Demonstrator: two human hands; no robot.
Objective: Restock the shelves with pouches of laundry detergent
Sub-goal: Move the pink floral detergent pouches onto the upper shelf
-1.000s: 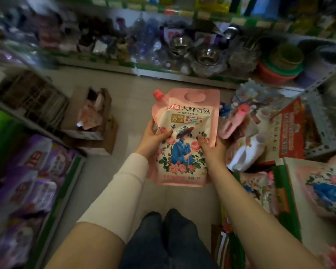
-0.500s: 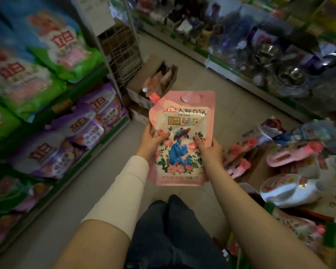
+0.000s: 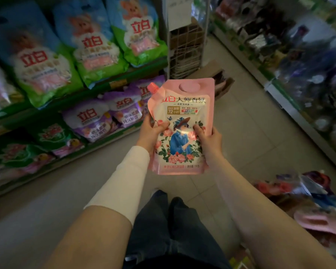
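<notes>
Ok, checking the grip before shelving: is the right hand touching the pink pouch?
Touching. The head view shows the right hand gripping the pink pouch at its right edge, thumb on the front.

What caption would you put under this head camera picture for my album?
Left hand and right hand hold a pink detergent pouch upright in a shop aisle, beside shelved purple bags.

- Pale tiled floor (image 3: pixel 246 133) running btw two shelf rows, dim light lying on it.
- Green-edged shelves (image 3: pixel 113 84) lining floor's left edge.
- Blurred shelving (image 3: pixel 279 92) lining right edge.
- Wire rack (image 3: pixel 184 51) standing at far end of the left row.
</notes>
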